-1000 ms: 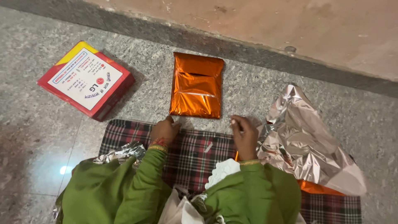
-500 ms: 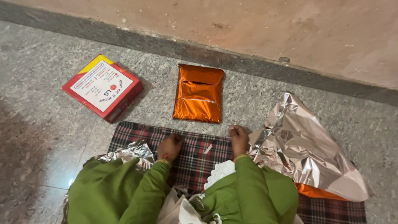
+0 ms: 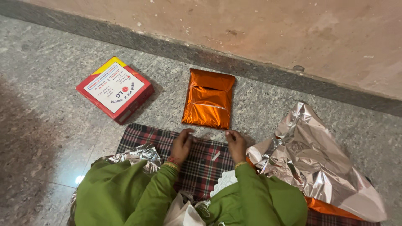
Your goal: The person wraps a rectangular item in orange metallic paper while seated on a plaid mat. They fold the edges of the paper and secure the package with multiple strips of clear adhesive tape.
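An orange foil-wrapped flat package (image 3: 208,99) lies on the grey stone floor, just beyond the far edge of a dark plaid cloth (image 3: 138,137). My left hand (image 3: 182,145) and my right hand (image 3: 236,145) rest on that edge of the cloth, a hand's width apart, right below the package and not touching it. The fingers of both hands are curled and bunched toward each other. I cannot make out anything held in them. A small pale strip (image 3: 215,156) lies on the cloth between my wrists. Both arms wear green sleeves.
A red and yellow flat box (image 3: 115,89) with a white label lies on the floor to the left. A large crumpled silver foil sheet (image 3: 312,159) with an orange underside lies to the right. More crumpled foil (image 3: 136,154) sits by my left sleeve. A wall base runs along the back.
My hands have drawn closer together at the cloth's far edge; the right hand moved left, away from the silver foil. The view shifted, so everything sits slightly lower and to the right.
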